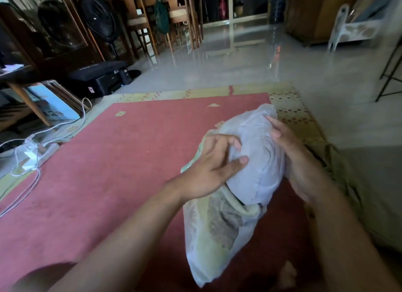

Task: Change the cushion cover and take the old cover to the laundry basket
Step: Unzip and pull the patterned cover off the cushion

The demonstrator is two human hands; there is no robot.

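Cover [202, 248] half round cushion [256, 167] — left hand [208, 167], right hand [291, 152] gripping.

lite: dim indoor, daylight frm back | glare on floor [250, 52] | soft blur, edges warped

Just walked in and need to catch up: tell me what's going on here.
A person is working a cushion with both hands over a red rug. The right hand holds the cushion's far side. The left hand lies on the near side, fingers curled by the cover's edge; its grip is unclear. The thin white cover wraps only the lower half, bunched. Whether it is coming off or going on cannot be told.
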